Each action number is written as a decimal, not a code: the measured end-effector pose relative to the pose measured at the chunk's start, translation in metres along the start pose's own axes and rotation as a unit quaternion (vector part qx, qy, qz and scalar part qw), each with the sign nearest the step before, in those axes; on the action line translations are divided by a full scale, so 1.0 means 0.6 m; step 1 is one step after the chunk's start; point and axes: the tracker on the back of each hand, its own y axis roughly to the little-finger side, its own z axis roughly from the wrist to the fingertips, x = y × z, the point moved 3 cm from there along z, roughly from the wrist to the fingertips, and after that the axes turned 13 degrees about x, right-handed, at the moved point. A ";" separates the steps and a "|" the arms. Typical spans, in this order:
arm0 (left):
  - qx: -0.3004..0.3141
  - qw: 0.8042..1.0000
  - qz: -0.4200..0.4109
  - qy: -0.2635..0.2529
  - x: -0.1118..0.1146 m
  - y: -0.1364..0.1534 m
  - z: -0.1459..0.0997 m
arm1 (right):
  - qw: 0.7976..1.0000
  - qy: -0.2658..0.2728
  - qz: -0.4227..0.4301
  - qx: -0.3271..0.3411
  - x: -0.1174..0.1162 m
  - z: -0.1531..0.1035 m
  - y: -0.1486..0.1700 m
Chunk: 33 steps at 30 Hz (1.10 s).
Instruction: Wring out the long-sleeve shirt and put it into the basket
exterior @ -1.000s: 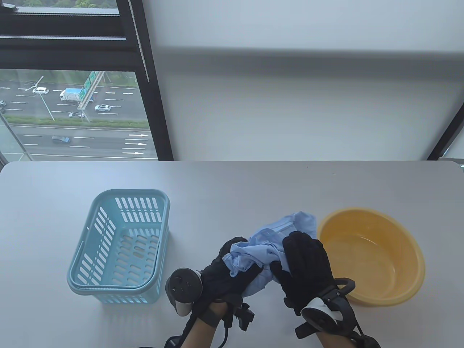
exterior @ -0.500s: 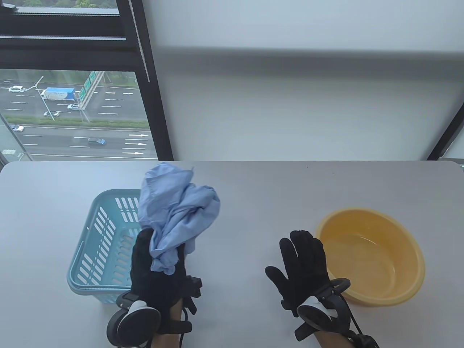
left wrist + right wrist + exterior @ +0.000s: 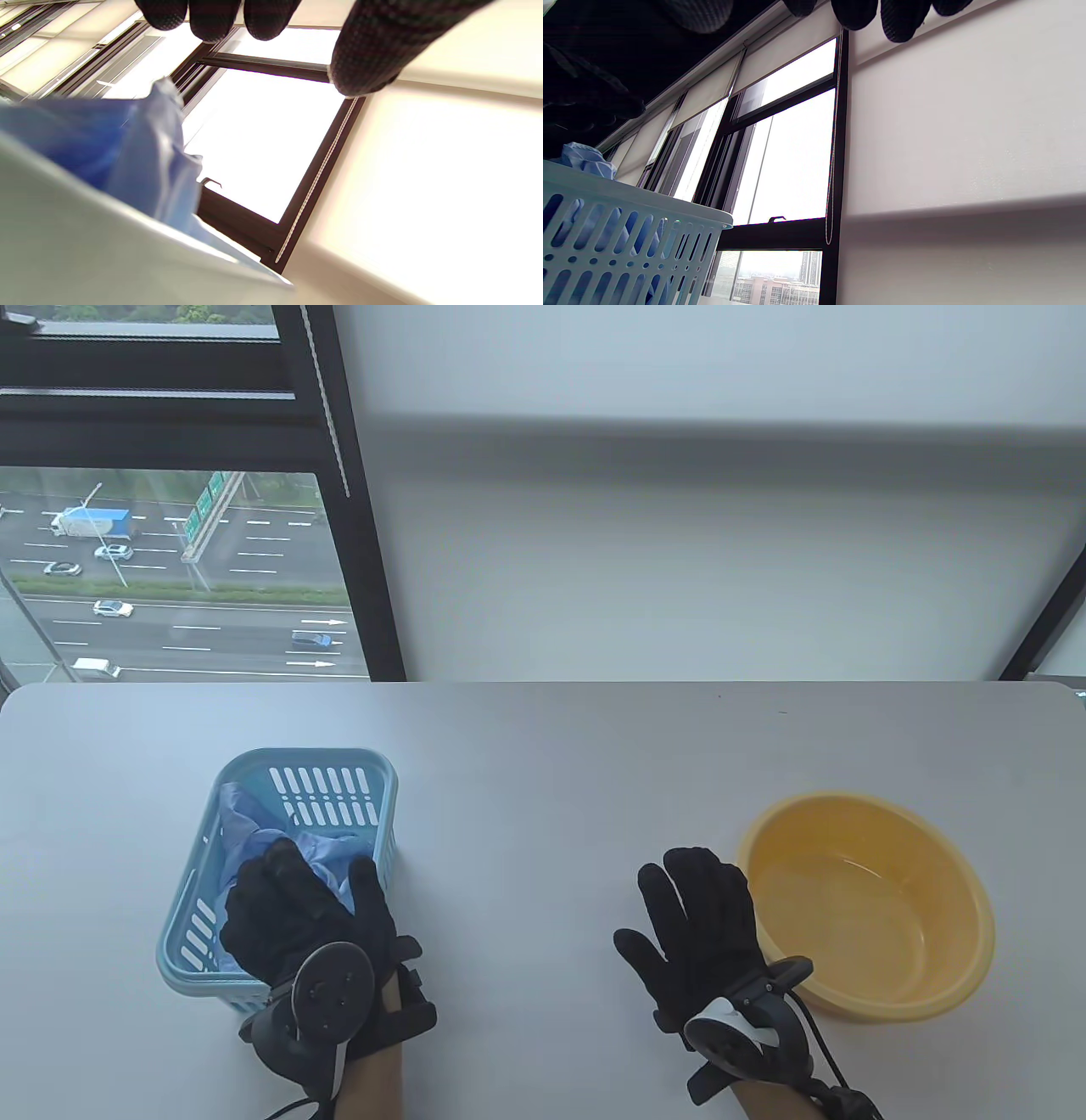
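Observation:
The light blue long-sleeve shirt [image 3: 254, 836] lies crumpled inside the pale blue slotted basket [image 3: 339, 752] at the left of the table. My left hand [image 3: 293, 891] hovers over the basket's near half, just above the shirt, fingers relaxed and holding nothing. In the left wrist view its fingertips [image 3: 216, 21] hang free above the shirt [image 3: 140, 161] and the basket wall [image 3: 85, 245]. My right hand [image 3: 696, 908] lies flat on the table, fingers spread, beside the basin. The right wrist view shows the shirt [image 3: 583, 161] peeking over the basket [image 3: 628, 237].
A yellow basin [image 3: 950, 976] with a little water stands at the right, touching distance from my right hand. The grey table [image 3: 543, 780] runs back to a white wall and a dark-framed window at the left.
Both hands held the shirt at the table's middle. My right hand let go; my left swung the shirt over the basket, lowered it in and released it.

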 end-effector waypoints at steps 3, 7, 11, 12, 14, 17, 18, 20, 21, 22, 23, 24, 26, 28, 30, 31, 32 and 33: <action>0.052 0.998 0.008 -0.016 0.002 -0.039 -0.007 | 0.999 -0.030 -0.011 0.002 -0.005 0.004 0.000; 0.153 0.988 -0.009 -0.007 0.030 -0.098 -0.020 | 0.998 -0.063 -0.007 0.003 -0.014 0.009 0.002; 0.290 0.953 -0.040 0.077 0.090 -0.178 -0.054 | 0.997 -0.068 -0.041 0.011 -0.018 0.010 0.000; 0.329 0.939 -0.033 0.095 0.104 -0.195 -0.064 | 0.996 -0.068 -0.047 0.012 -0.018 0.010 0.000; 0.376 0.919 -0.008 0.117 0.134 -0.220 -0.092 | 0.996 -0.069 -0.057 0.015 -0.022 0.009 -0.003; 0.419 0.898 0.013 0.132 0.171 -0.239 -0.125 | 0.994 -0.073 -0.076 0.023 -0.028 0.007 -0.010; 0.426 0.892 0.022 0.146 0.184 -0.242 -0.133 | 0.993 -0.082 -0.081 0.026 -0.032 0.007 -0.012; 0.438 0.884 0.033 0.160 0.199 -0.245 -0.144 | 0.990 -0.104 -0.090 0.020 -0.040 0.006 -0.013; 0.445 0.879 0.045 0.165 0.204 -0.247 -0.146 | 0.988 -0.119 -0.093 0.015 -0.045 0.005 -0.012; 0.444 0.878 0.055 0.168 0.207 -0.247 -0.148 | 0.987 -0.134 -0.091 0.010 -0.050 0.004 -0.011; 0.443 0.879 0.059 0.167 0.208 -0.246 -0.147 | 0.986 -0.141 -0.088 0.004 -0.053 0.003 -0.010; 0.441 0.879 0.062 0.172 0.210 -0.244 -0.146 | 0.985 -0.151 -0.082 -0.003 -0.058 0.001 -0.008; 0.440 0.875 0.065 0.192 0.216 -0.238 -0.145 | 0.984 -0.165 -0.073 -0.009 -0.065 -0.002 -0.007; 0.432 0.872 0.070 0.221 0.223 -0.231 -0.143 | 0.979 -0.190 -0.072 -0.015 -0.072 -0.006 -0.006; 0.429 0.868 0.068 0.240 0.228 -0.226 -0.140 | 0.977 -0.203 -0.070 -0.018 -0.076 -0.008 -0.005; 0.420 0.872 0.068 0.243 0.230 -0.222 -0.139 | 0.977 -0.203 -0.065 -0.023 -0.078 -0.009 -0.004; 0.418 0.872 0.068 0.246 0.231 -0.221 -0.137 | 0.977 -0.203 -0.058 -0.030 -0.078 -0.009 -0.003; 0.415 0.872 0.068 0.251 0.232 -0.219 -0.136 | 0.977 -0.205 -0.045 -0.033 -0.079 -0.010 -0.001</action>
